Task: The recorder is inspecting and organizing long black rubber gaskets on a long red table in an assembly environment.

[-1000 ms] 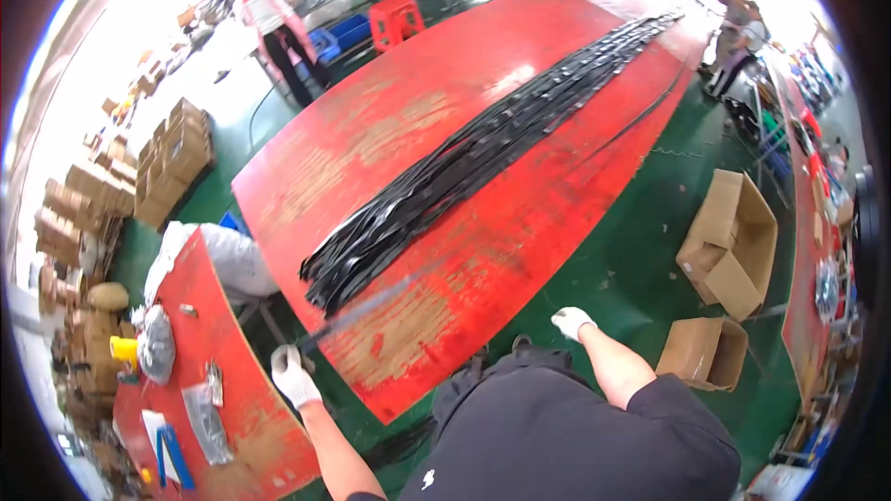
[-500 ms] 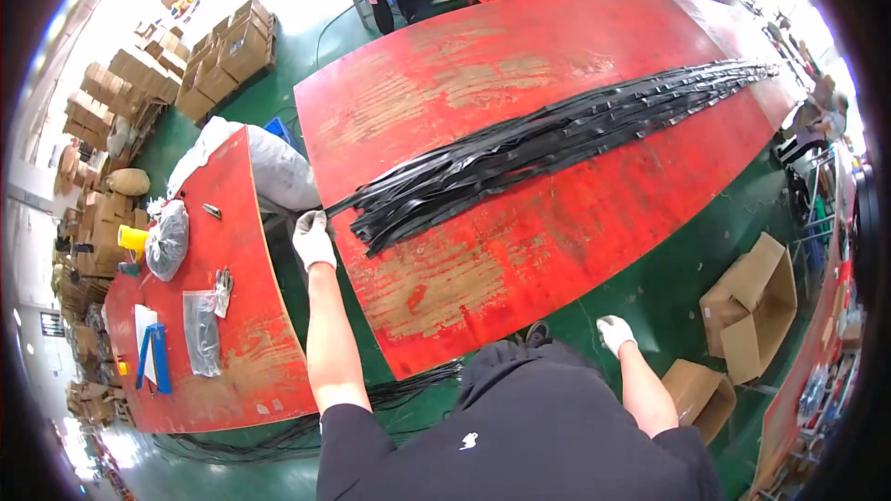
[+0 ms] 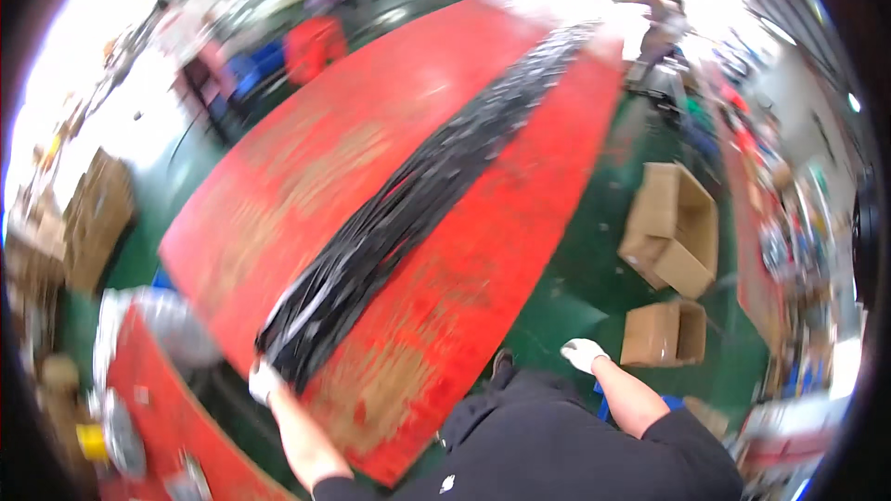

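Two hands [image 3: 265, 383]; black strips [image 3: 399, 213] at left one

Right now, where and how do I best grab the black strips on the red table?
Probably by the near end of the black strips, with your left grip coming from the near short edge of the red table: the ends gather there, close to that edge, while the rest runs long and flat away.

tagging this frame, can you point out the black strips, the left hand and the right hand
Black strips [image 3: 422, 193]: head view, about midway along their length.
Left hand [image 3: 265, 383]: head view, its gloved middle.
Right hand [image 3: 583, 354]: head view, its gloved middle.
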`<state>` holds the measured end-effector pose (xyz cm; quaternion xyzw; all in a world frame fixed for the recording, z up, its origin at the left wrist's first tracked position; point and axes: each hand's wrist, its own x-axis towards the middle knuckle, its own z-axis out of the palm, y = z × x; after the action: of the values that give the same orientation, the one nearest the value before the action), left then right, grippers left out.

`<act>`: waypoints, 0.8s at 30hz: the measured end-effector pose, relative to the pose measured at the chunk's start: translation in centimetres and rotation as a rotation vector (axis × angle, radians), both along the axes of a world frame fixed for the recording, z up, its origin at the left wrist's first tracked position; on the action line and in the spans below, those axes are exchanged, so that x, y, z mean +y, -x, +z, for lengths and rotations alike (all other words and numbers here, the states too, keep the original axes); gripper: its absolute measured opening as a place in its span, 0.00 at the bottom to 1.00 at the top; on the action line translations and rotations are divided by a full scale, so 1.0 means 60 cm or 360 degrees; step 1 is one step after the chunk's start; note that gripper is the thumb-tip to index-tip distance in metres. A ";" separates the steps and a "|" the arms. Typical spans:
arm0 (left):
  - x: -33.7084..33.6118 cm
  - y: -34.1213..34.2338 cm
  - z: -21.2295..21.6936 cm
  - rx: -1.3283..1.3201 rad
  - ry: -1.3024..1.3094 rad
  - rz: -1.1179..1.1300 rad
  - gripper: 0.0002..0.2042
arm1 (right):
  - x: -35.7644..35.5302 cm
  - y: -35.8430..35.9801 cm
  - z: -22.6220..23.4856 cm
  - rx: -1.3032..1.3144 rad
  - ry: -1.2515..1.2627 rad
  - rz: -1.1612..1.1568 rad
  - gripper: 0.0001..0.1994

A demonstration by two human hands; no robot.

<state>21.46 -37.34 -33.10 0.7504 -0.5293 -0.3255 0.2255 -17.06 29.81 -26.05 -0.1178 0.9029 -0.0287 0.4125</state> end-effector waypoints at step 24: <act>0.726 1.012 -0.030 -0.0042 0.0791 -0.1725 0.16 | 0.394 0.398 -0.204 -0.0021 0.0019 -0.0782 0.23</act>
<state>-39.25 6.25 -34.93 0.3020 -0.8999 -0.2510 0.1896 -40.96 53.47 -38.27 0.1030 0.9015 -0.1344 0.3983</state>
